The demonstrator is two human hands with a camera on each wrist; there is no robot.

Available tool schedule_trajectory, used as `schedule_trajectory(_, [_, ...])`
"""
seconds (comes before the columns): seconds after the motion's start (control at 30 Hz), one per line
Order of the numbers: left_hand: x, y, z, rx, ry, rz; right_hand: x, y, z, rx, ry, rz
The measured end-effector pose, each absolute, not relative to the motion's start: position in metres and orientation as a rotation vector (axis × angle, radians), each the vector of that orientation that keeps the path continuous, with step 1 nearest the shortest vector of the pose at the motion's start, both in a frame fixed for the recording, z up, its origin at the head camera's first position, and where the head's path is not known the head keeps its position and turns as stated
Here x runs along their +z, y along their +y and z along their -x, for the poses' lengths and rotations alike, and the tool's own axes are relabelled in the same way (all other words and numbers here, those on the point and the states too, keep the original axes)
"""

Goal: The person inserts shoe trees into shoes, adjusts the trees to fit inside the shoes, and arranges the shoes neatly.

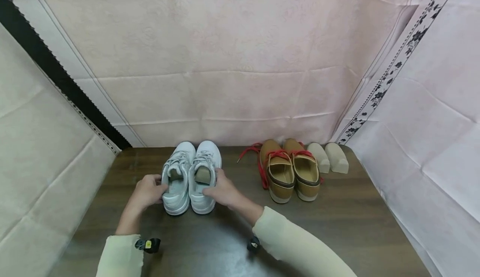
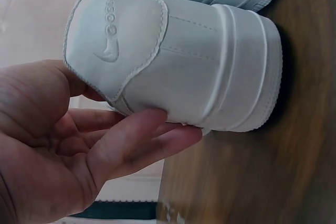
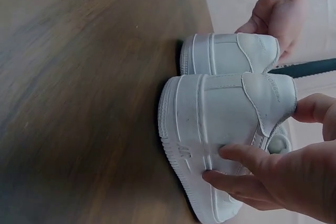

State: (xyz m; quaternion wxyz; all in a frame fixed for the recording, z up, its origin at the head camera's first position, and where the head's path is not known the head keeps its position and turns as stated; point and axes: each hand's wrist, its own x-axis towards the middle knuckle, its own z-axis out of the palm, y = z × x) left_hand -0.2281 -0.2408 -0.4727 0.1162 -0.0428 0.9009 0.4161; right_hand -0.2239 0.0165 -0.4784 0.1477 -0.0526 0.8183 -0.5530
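Two white sneakers stand side by side on the wooden surface, toes toward the back cloth. My left hand point(image 1: 149, 191) grips the left sneaker point(image 1: 176, 204) at its heel collar, thumb at the opening and fingers along the outer side. In the left wrist view, a stitched heel tab point(image 2: 107, 51) shows close up. My right hand point(image 1: 225, 191) holds the right sneaker point(image 1: 202, 205) the same way, its thumb over the collar and its fingers point(image 3: 236, 153) against the outer side wall. A beige piece point(image 1: 203, 175) shows inside the right sneaker's opening.
To the right stand two tan shoes point(image 1: 278, 185) with red laces point(image 1: 262, 170), one lace trailing left. Beside them lie two cream toe-shaped inserts point(image 1: 336, 158). Pale cloth point(image 1: 232, 102) hangs behind and along both sides of the wooden surface point(image 1: 195, 248).
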Motion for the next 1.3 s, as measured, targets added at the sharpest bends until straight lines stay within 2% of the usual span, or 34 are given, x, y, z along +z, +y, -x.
schedule_trajectory(0.3, [-0.472,-0.271,0.235,1.131,2.673,0.175,-0.482,-0.016,0.223,-1.670,2.369,0.161])
schedule_trajectory(0.67, [-0.474,-0.280,0.234,1.137,2.809,0.254,-0.484,-0.022,0.227,-1.617,2.419,0.179])
schedule_trajectory(1.03, [-0.470,-0.278,0.233,1.117,2.834,0.294,-0.500,-0.003,0.232,-1.583,2.370,0.262])
schedule_trajectory(1.3, [-0.443,-0.252,0.219,1.183,3.103,0.300,-0.495,0.036,0.232,-1.549,2.434,0.385])
